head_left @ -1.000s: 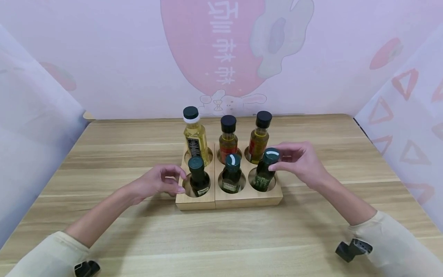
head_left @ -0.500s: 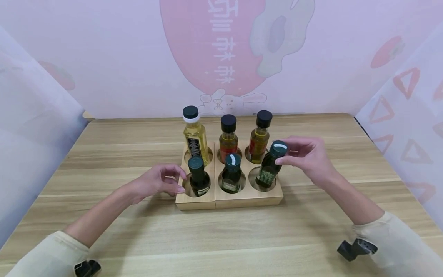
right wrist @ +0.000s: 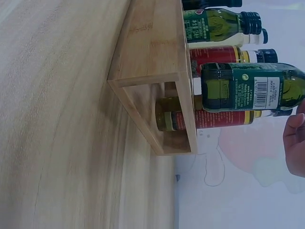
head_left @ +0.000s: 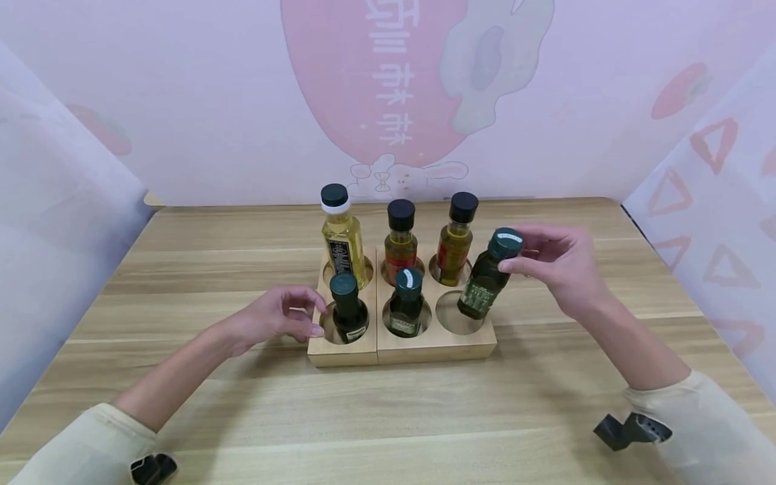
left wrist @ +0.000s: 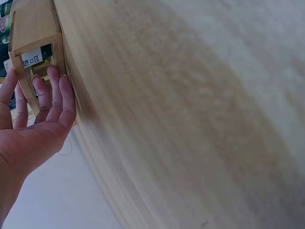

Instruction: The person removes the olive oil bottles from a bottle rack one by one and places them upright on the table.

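Note:
In the head view my right hand (head_left: 556, 268) pinches a dark green oil bottle (head_left: 480, 295) just below its green cap. The bottle leans, its cap toward the right, over the front right hole of a wooden bottle rack (head_left: 436, 355). Seen from the right wrist, the bottle's base (right wrist: 218, 88) is above the rack's top (right wrist: 187, 105). My left hand (head_left: 275, 322) rests at the rack's left end, fingers lightly bent; the left wrist view has its fingertips against the rack's open side (left wrist: 35, 24). Two more dark green bottles (head_left: 405, 306) stand in the front holes.
Behind them in the rack are a tall pale yellow oil bottle (head_left: 342, 242) and two black-capped bottles with red labels (head_left: 453, 252). The rack stands on a wood-grain table (head_left: 400, 417). A printed backdrop (head_left: 212, 101) closes off the back.
My right hand has lifted the green bottle up and to the right out of the front right hole, tilting it more. The left hand has stayed at the rack's left end.

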A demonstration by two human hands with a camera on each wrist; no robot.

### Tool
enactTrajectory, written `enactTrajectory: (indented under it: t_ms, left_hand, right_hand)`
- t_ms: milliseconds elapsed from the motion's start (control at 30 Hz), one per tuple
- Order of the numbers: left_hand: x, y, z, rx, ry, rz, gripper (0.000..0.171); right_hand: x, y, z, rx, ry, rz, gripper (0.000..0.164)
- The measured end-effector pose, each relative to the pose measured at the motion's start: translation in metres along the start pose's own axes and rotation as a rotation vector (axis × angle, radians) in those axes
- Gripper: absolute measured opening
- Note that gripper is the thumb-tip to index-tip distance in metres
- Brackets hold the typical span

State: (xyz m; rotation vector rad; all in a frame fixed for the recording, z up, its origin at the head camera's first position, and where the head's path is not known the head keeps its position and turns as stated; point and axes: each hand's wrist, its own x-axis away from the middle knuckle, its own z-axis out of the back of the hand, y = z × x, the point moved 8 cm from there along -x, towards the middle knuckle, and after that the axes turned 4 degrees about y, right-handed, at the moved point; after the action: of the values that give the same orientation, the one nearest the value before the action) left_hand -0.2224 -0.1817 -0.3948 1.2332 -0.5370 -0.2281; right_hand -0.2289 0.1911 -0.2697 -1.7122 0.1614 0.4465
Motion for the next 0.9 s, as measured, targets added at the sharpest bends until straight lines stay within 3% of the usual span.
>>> enactTrajectory:
  t_ms: [400, 900]
  left_hand:
    - [0.001, 0.002, 0.0, -0.001, -0.001, 0.008, 0.038]
    - [-0.001, -0.001, 0.001, -0.009, -0.003, 0.003, 0.036]
  right_hand:
    - [-0.002, -0.006, 0.013, -0.019, 0.051, 0.042, 0.039]
    - [-0.005, -0.006, 0.033, -0.04, 0.114, 0.072, 0.046]
